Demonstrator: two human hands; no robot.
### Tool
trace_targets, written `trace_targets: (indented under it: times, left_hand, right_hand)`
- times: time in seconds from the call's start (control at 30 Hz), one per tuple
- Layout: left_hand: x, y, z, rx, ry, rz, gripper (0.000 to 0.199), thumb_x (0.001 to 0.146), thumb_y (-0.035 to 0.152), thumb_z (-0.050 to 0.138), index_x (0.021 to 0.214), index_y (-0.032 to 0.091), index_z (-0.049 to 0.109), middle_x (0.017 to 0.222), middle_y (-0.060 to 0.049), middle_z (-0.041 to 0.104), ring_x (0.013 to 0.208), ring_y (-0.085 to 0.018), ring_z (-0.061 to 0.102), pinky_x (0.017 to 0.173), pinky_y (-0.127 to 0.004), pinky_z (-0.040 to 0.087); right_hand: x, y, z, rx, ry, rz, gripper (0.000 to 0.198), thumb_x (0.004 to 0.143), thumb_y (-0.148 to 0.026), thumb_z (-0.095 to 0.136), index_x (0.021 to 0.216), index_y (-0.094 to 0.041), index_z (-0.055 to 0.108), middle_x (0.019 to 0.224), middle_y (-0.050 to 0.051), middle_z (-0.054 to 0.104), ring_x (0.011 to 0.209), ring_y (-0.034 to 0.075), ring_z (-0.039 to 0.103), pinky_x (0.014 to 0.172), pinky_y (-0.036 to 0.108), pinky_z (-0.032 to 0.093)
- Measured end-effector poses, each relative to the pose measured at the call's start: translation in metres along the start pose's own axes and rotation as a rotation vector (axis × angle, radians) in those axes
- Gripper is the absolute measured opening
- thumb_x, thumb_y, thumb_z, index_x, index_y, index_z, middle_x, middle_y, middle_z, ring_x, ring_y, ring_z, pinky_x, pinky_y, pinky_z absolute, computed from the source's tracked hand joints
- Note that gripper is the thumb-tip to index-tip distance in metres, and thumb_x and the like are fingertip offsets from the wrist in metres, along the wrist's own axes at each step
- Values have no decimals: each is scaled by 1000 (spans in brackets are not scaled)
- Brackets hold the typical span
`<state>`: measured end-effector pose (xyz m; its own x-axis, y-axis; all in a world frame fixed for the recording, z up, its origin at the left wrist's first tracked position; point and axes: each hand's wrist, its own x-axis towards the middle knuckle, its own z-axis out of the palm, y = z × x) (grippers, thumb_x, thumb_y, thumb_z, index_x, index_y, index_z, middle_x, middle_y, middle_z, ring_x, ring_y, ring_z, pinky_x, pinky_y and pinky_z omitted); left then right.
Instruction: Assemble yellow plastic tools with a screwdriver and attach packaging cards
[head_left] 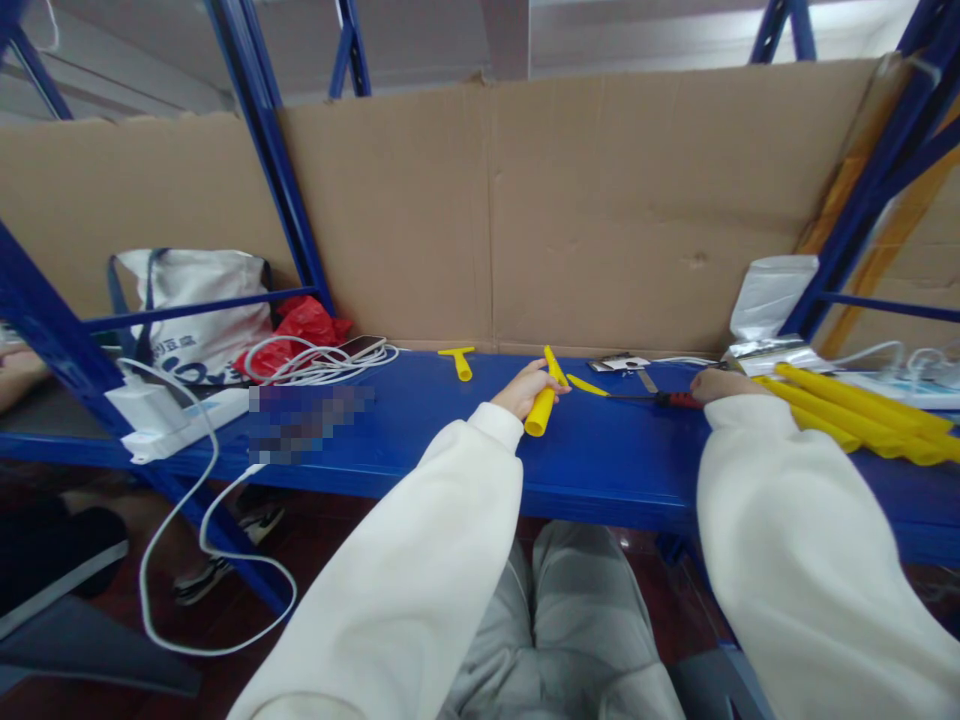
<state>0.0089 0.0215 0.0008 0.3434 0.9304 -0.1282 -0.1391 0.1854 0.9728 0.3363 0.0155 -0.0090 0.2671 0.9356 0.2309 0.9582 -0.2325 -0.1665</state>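
Observation:
My left hand (523,388) is closed around a yellow T-shaped tool (540,412) with a hollow, tube-like handle. Its open round end points toward me, and the crossbar is at the far end. My right hand (721,386) is closed at the end of a red-handled tool (679,400). A thin dark shaft runs left from that handle; I cannot make out its exact kind. Near the shaft's tip is a narrow yellow strip (587,385). Farther back on the shelf lies a second yellow T-shaped tool (463,368), touched by neither hand.
Several yellow tubes (870,410) are piled beside my right forearm. Behind them sits a silver pouch (772,300). On the left are a white power strip (191,425), coiled white cable (330,362), a red plastic bag (307,322) and a cloth bag (199,300). Cardboard (600,210) backs the blue shelf.

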Motion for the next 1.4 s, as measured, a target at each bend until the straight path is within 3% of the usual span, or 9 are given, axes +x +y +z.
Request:
trace_targets:
  times: [0.07,0.2,0.43,0.6,0.83,1.0,1.2,1.4]
  left_hand:
    - [1,0,-1,-1,5,-4,90,64,-11,49,145,20,27,122,-17,60,79,-18,70,46,-17,42]
    - [0,0,-1,4,1,-9,90,63,-11,49,145,20,27,123,-18,60,78,-19,71,47,-18,43]
    - [-2,1,0,36,36,-2,88,65,-10,49,146,20,28,126,-18,58,79,-19,70,48,-18,44]
    - [0,-2,-3,75,40,-5,91,64,-8,53,146,24,29,132,-16,55,80,-19,70,48,-19,45]
    - [-1,-3,-3,109,58,11,91,64,-7,51,146,24,28,134,-16,53,83,-19,70,47,-18,44]
    - [-1,-3,-3,109,79,6,90,65,-8,49,146,24,29,131,-15,55,78,-16,68,46,-17,42]
    - [0,-4,-3,87,94,22,89,65,-10,47,146,22,28,129,-16,56,71,-13,67,47,-18,42]
    - [2,-5,-4,56,126,20,81,66,-10,49,139,22,36,120,-13,60,68,-13,65,49,-19,45]
  right_hand:
    - [-5,-1,-3,-10,-130,12,14,61,-13,65,49,-18,61,56,12,61,59,27,64,59,40,49]
    - [-10,-10,-3,26,-122,-91,6,60,-16,66,58,-22,66,50,5,58,51,21,60,53,34,46]
    - [-7,-36,-2,32,-154,-193,20,51,-7,67,64,-22,69,56,-1,61,55,17,60,56,28,45]
    - [-6,-42,2,129,-114,-295,18,55,-21,74,72,-24,71,66,-2,66,65,18,64,64,28,48]
    - [-5,-35,2,114,-193,-240,17,55,-32,78,60,-22,66,54,-1,61,54,18,60,53,27,43]
    - [-22,-55,-12,249,-134,-266,17,67,-37,72,66,-22,64,58,-1,63,58,17,60,56,27,43]
    - [-34,-73,-18,525,-31,-298,34,76,-53,62,68,-20,60,54,1,59,51,15,54,56,27,43]
    - [-29,-75,-14,683,250,-186,39,79,-57,57,67,-20,55,51,1,53,50,14,50,53,27,39]
